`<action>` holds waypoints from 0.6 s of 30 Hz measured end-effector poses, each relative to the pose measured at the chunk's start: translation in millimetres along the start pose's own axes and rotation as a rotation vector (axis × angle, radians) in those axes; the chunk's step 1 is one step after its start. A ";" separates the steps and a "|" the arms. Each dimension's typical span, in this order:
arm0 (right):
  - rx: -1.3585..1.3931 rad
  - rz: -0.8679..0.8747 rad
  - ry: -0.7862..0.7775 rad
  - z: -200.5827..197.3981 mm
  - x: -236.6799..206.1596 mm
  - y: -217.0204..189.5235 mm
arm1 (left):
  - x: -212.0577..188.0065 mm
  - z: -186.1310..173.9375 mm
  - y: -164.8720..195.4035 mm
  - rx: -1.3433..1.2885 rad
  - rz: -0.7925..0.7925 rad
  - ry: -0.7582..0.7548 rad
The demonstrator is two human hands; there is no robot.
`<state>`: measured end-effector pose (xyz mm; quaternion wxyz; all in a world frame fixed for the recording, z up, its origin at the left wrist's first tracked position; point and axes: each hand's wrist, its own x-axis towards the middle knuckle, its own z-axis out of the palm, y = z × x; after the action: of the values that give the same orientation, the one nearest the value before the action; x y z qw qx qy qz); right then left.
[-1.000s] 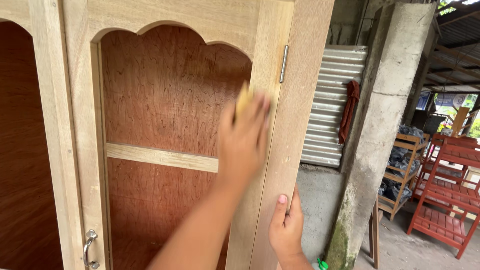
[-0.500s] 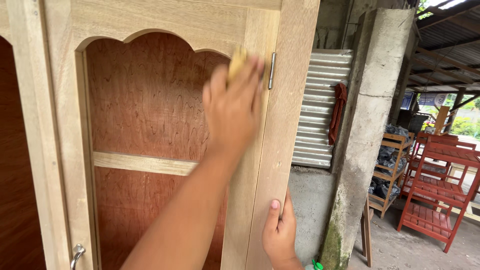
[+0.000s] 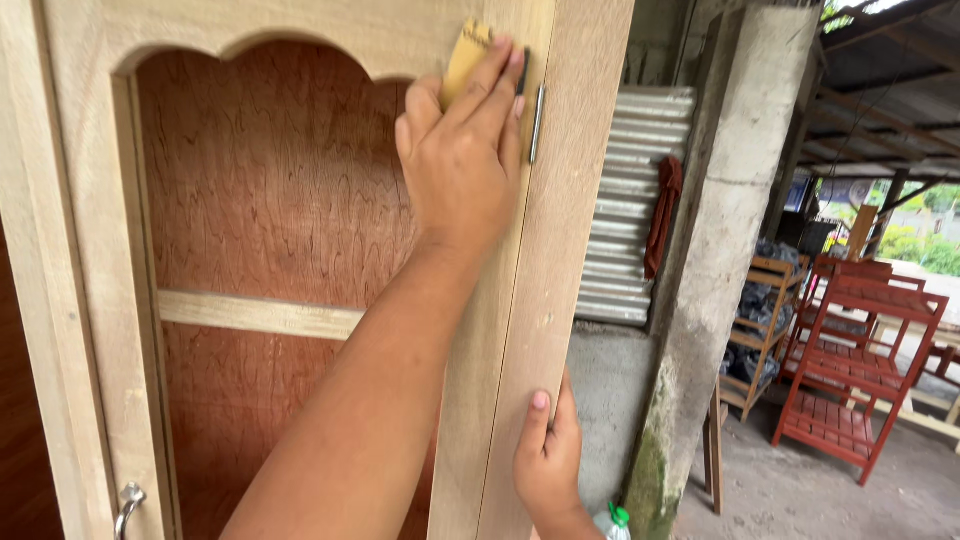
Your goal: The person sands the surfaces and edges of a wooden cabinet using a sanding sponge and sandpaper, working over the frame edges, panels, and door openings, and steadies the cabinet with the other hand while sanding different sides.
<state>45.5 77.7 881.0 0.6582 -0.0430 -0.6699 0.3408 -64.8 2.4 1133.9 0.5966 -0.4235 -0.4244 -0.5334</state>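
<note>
Pale unfinished wood across the whole cabinet door [image 3: 100, 250], framing a reddish-brown plywood panel [image 3: 270, 190] with an arched top and a light cross rail [image 3: 250, 315] through its middle.

Left hand [image 3: 460, 170] up near the door's top right corner, back of the hand toward the camera, fingers laid long and together over a yellow sanding pad [image 3: 465, 60]. Pins that pad flat against the right stile of the door, just below the arch. Only the pad's top left corner showing past the fingertips. Close beside the fingers, a thin metal hinge [image 3: 537, 125] in the seam between door and side board [image 3: 560, 250].

Right hand [image 3: 548, 465] low down, closed on the edge of that side board, thumb pointing up on the near face, remaining fingers hidden behind the wood. Just beside its wrist, the green cap of a bottle [image 3: 615, 520].

At bottom left, a curved metal handle [image 3: 127, 505] on the door frame.

Beyond the cabinet: corrugated metal sheet [image 3: 625, 200] with a dark red cloth [image 3: 662, 215] hanging over it, a rough concrete pillar [image 3: 720, 250], and red-painted wooden shelves [image 3: 850, 380] well apart on the floor.
</note>
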 end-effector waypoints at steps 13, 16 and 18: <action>-0.026 0.003 0.016 1.2 0.3 -0.8 | -85.0 -51.1 19.9 -0.218 -0.104 -0.220; -0.008 0.004 0.008 0.7 -1.2 2.1 | -64.3 -34.4 13.9 -0.284 -0.117 -0.292; 0.002 0.003 0.010 0.7 -2.0 4.4 | -91.9 -45.1 18.7 -0.267 -0.167 -0.358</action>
<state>43.5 79.8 877.2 0.6610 -0.0453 -0.6662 0.3423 -50.2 -14.1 1032.2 0.4045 -0.5499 -0.4825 -0.5488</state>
